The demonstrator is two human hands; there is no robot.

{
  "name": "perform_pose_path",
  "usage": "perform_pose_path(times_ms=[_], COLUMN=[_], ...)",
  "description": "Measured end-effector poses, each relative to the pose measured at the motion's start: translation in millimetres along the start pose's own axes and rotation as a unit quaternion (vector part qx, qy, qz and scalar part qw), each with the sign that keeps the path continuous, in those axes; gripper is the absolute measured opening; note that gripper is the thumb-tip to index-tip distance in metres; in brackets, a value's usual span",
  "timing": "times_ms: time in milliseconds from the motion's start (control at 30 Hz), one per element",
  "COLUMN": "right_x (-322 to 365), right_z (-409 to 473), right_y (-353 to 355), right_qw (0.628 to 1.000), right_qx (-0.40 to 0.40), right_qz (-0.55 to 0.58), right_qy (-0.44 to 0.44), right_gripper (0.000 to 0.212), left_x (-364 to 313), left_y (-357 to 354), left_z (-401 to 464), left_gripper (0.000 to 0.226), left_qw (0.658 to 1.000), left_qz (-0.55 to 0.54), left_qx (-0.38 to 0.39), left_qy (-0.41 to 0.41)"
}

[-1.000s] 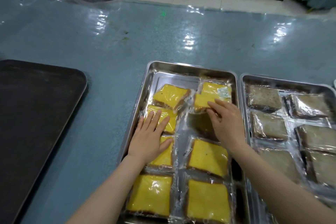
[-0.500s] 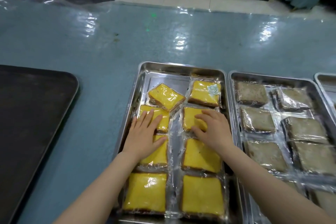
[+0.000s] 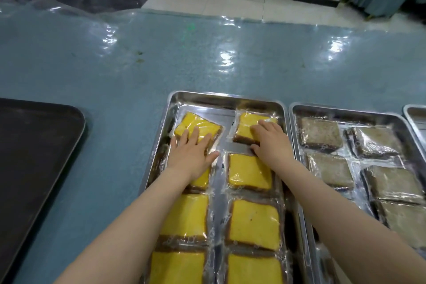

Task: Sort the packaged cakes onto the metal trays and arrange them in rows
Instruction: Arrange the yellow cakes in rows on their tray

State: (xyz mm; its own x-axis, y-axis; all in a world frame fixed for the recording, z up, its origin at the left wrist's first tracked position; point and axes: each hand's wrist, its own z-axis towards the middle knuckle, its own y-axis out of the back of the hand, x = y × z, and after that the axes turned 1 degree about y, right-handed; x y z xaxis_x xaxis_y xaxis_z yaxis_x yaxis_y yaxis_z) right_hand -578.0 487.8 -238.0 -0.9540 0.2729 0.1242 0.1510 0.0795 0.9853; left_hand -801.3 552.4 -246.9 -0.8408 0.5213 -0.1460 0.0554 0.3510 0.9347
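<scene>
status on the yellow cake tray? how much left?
Mostly done: the yellow tray holds two columns, near rows square. In hand: left hand lies flat on the tilted far-left cake; right hand on the far-right cake. Left: squaring that far row. The brown tray looks filled.

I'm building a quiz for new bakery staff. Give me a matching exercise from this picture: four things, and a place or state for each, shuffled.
Things:
1. left hand
2. right hand
3. brown cakes
4. dark tray

Places or states:
A. fill the metal tray right of the yellow cakes
B. flat on the tilted far-left yellow cake
C. lies empty, far left
D. on the far-right yellow cake

Pairs: 1-B, 2-D, 3-A, 4-C
</scene>
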Motion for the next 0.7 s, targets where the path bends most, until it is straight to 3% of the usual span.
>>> perform_pose_path(times_ms=[167,300,400,500,600,700], right_x=[12.8,21.2,33.2,32.9,28.4,28.7], right_z=[5.8,11.1,25.4,42.9,56.7,59.0], right_y=[8.9,27.1,30.6,23.3,17.0,15.7], right_qw=[0.994,0.965,0.974,0.986,0.983,0.967], right_qx=[-0.087,-0.257,-0.224,-0.167,-0.181,-0.246], right_qz=[0.071,0.007,-0.013,0.003,0.019,0.057], right_qy=[0.012,0.05,0.029,-0.013,-0.011,0.041], right_gripper=[0.02,0.024,0.043,0.045,0.045,0.038], left_x=[-6.8,-2.3,2.0,5.8,10.5,12.5], left_y=[1.7,-0.9,-4.0,-11.1,-20.6,-25.5], left_z=[10.1,9.3,11.5,11.9,10.9,12.6], left_gripper=[0.074,0.068,0.064,0.065,0.067,0.069], left_qw=[0.999,0.994,0.99,0.992,0.994,0.994], left_qz=[0.012,0.023,0.014,-0.004,0.0,0.001], left_qx=[-0.015,-0.101,-0.136,-0.126,-0.107,-0.11], left_qy=[0.025,0.024,0.022,0.024,0.011,0.012])
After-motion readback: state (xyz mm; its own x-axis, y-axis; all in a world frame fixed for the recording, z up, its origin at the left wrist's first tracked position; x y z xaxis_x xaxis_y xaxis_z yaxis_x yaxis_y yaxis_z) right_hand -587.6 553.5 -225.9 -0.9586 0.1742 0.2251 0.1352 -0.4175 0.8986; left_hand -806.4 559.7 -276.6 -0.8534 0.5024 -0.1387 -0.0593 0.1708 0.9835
